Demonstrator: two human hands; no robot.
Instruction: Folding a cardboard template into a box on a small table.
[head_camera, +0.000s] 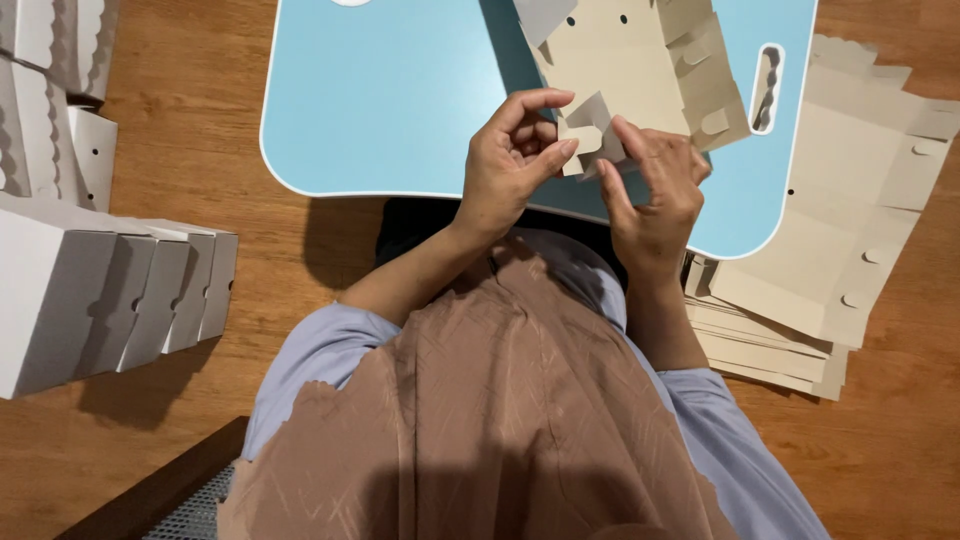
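Both hands pinch one corner flap of the flat cardboard box blank on the blue table: left hand at nine o'clock, right hand at four, fingers closed; the blank stretches toward twelve.

hands: left, right pinch cardboard blank; blue tray

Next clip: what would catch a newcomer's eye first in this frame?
Both hands meet at centre, the left hand and right hand pinching a corner flap of a flat beige cardboard blank that lies on a light blue lap table. On the wooden floor, folded white boxes stand in a row at the left, and a stack of unfolded blanks lies at the right.
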